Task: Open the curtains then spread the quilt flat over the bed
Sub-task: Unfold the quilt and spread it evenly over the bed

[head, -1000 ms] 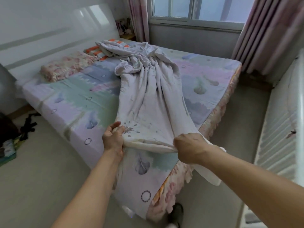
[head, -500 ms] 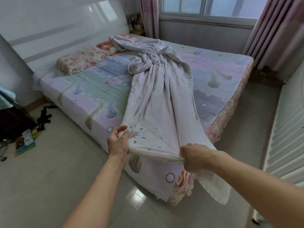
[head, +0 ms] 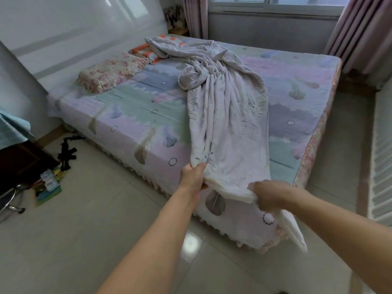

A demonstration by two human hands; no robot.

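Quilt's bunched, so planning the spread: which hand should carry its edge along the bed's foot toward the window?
Likely right: the right hand grips the quilt at its window-side end; the left hand grips the opposite end.

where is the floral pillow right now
In the head view, the floral pillow lies at the upper left of the bed, by the headboard, beside the orange-striped pillow.

Quilt [head: 229, 124] hides fingers of right hand [head: 270, 195]; top edge crops window [head: 275, 2].
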